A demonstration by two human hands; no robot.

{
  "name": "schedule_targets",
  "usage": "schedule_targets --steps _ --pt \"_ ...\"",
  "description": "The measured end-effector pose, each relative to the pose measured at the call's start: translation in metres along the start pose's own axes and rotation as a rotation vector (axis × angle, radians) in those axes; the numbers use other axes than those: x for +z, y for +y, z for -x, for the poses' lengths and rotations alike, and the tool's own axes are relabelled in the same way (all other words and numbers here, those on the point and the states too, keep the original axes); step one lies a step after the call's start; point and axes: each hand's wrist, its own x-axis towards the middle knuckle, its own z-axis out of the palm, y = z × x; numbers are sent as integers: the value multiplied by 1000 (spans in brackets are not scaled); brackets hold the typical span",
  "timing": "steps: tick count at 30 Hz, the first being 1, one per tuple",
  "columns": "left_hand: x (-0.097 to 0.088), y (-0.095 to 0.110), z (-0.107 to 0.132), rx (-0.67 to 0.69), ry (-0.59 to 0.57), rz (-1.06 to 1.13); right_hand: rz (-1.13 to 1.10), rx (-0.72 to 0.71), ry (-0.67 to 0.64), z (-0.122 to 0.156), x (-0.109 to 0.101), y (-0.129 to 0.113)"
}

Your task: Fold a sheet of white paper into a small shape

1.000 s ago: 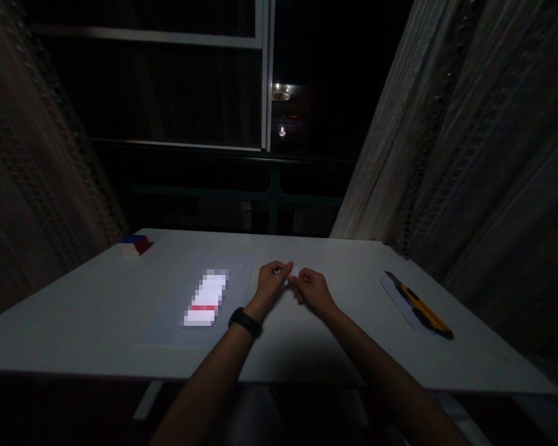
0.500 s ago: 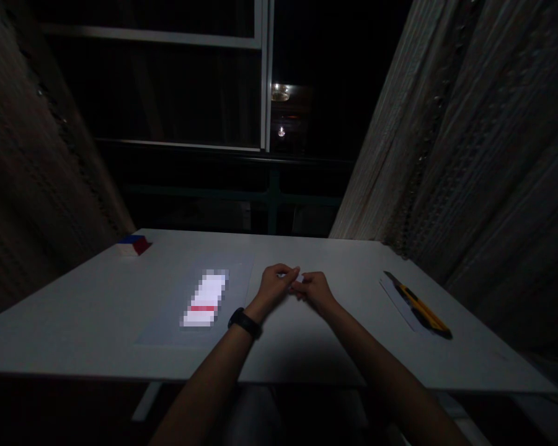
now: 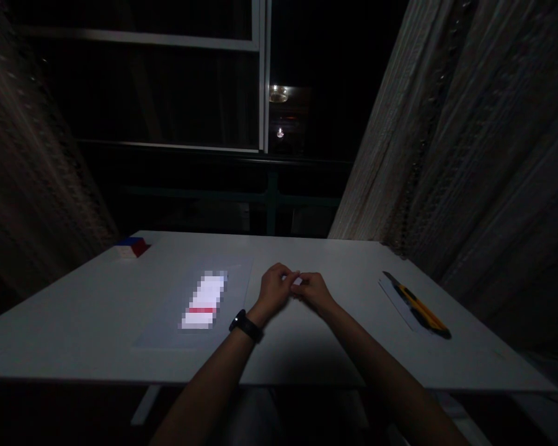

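A person's two bare hands meet at the middle of a white table [image 3: 97,310] in a dim room, curtain [image 3: 469,155] hanging at the right and a dark window frame [image 3: 263,74] behind. The left hand [image 3: 274,290], a black wristband [image 3: 245,324] at its wrist, and the right hand [image 3: 314,291] are both curled nearly closed, fingertips touching, and pinch a small white scrap [image 3: 297,281] between them just above the tabletop. The scrap sits in the gap where the two hands join, so neither hand is nearer; only a sliver of it shows, and its long axis cannot be told (the light is too low to say which fingers grip it). To the left of the hands, near the left wrist, a lit screen [image 3: 203,300] lies on a pale sheet [image 3: 167,322], its long side running away from the person. Well apart on the right, closer to the right hand than the left, a yellow utility knife [image 3: 421,306] lies beside a white strip [image 3: 395,297], both angled from the near right toward the far centre. A red-and-blue block [image 3: 130,246] sits at the far left corner.
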Motion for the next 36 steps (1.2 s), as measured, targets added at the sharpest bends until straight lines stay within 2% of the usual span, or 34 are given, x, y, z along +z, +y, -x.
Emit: schedule_targets --steps 6,10,13,18,21,25,28,33,36 --pt "0 3 6 214 10 -225 0 -4 54 1 5 -1" --pt "-1 5 9 266 47 -260 22 2 86 4 6 -7" --pt "0 5 7 222 71 -210 1 17 75 4 5 -8" --pt "3 -3 0 -51 120 17 -166 36 19 2 0 -11" --pt "5 -8 -3 -127 95 114 -181 21 10 1 -3 -12" --pt "5 -8 -3 -101 21 107 -153 62 32 -2 -5 -10" --pt "2 -6 -1 -63 5 19 -56 23 36 -2 -5 -8" --pt "-1 -1 2 41 32 -116 10 -9 59 0 -3 -8" --pt "-1 1 2 23 74 -127 -9 -19 47 0 -2 -8"
